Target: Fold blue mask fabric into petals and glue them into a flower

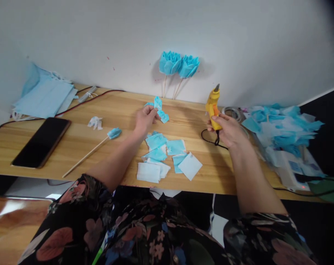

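Observation:
My left hand (146, 118) pinches a small blue piece (157, 102) above the table, with more curled blue pieces (163, 116) beside its fingertips. My right hand (228, 127) is wrapped round a yellow glue gun (213, 106), its nozzle pointing up. Between my arms lie several blue and white fabric squares (176, 147). A stick with a small blue bud (114, 133) rests to the left of my left forearm. Two blue flowers on sticks (170, 63) lean against the wall behind.
On the left are a black phone (42, 142), a stack of blue masks (42, 95) and a crumpled white scrap (95, 123). A heap of blue scraps (283, 127) and a white power strip (291, 171) are at the right. Cables cross the wooden table (117, 106).

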The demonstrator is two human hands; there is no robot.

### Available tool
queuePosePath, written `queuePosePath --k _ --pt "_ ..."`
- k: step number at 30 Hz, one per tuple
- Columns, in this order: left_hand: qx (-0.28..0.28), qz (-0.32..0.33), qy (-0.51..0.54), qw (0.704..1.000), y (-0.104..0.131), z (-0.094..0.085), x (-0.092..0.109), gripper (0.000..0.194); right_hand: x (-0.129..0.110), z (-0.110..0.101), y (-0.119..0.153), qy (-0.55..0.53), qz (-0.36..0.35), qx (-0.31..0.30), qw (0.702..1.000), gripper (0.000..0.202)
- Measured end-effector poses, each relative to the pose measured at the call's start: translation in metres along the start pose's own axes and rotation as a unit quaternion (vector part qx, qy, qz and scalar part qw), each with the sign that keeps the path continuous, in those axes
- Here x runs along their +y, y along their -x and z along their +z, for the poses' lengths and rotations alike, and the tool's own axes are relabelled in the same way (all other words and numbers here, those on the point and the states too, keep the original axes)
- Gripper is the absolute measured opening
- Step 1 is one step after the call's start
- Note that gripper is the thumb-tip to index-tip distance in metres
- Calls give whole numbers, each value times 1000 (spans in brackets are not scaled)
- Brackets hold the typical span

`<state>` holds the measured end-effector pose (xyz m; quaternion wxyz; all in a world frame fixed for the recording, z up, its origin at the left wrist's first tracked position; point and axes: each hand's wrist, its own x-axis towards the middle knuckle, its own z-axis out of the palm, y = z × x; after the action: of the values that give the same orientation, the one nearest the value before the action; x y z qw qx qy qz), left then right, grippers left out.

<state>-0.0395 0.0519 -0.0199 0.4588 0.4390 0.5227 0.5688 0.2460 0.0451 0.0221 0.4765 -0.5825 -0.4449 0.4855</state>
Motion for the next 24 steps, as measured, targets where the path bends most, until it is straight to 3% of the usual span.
queuePosePath --k 4,7,12,15,19,24 --pt "-9 12 -13 1000 -2 1 -3 16 -6 3 5 27 12 -55 998 23" --pt "-9 22 -17 1000 -3 1 -4 14 -11 6 3 39 -13 -31 999 28" --pt "6 23 -9 1000 -5 0 -6 16 -18 8 -3 -53 -29 -77 995 34" --pt "2 17 -4 1000 -6 0 -7 19 -13 7 -6 -66 -12 -110 992 40" --pt "-3 19 1 1000 -9 1 -9 20 2 7 -3 -3 -23 -140 990 52" --pt "-12 33 -2 999 -11 4 -11 20 12 13 6 29 -60 -150 986 39"
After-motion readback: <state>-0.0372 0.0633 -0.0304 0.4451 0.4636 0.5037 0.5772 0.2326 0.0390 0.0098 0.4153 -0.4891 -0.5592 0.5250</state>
